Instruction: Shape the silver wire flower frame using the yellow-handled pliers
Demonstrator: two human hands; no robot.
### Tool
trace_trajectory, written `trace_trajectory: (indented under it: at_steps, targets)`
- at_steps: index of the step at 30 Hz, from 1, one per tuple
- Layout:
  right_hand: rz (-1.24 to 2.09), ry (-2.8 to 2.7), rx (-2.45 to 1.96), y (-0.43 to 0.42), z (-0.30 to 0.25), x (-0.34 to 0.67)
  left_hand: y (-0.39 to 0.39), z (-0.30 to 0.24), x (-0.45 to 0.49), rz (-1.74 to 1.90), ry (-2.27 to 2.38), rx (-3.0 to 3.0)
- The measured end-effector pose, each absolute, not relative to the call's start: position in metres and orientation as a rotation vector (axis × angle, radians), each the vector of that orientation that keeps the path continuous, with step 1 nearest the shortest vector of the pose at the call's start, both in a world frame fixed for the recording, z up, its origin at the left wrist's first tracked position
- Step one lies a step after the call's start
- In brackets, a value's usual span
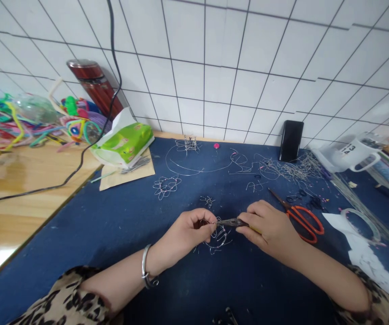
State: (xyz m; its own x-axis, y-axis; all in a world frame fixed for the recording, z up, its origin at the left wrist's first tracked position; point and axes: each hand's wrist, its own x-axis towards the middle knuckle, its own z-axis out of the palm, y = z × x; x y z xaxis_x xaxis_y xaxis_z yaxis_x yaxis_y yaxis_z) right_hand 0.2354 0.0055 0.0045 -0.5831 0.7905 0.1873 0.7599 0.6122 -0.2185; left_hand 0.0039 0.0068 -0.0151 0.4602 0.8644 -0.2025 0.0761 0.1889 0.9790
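My left hand (pixel 194 230) pinches a bent piece of silvery wire (pixel 219 239) shaped in loops, just above the dark blue mat (pixel 167 280). My right hand (pixel 269 230) is closed around the yellow handle of a pair of pliers (pixel 231 222). The plier jaws point left and meet the wire at my left fingertips; the exact contact is too small to make out. Behind my hands lies a small cluster of wire bits (pixel 207 201). A flower-shaped wire loop (pixel 166 186) rests farther left.
Orange-handled scissors (pixel 304 221) lie right of my right hand. Farther back are tangled wires (pixel 282 169), a black phone (pixel 291 141) against the tiled wall and a white mug (pixel 360 153). At left stand a tissue pack (pixel 127 142) and a red thermos (pixel 94 85); a black cable (pixel 82 158) crosses there.
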Motion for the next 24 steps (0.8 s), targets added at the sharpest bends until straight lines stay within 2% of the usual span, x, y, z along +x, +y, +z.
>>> trace_trajectory:
  at_steps: [16,24]
  targets:
    - [0.205,-2.541,-1.194,0.0086,0.0013,0.2376,0.0072,-0.0168,0.0031,0.678,0.885,1.198]
    - [0.07,-2.544,-1.126,0.0128,-0.0026,0.2406,0.0084,-0.0172,0.0033,0.685,0.805,1.056]
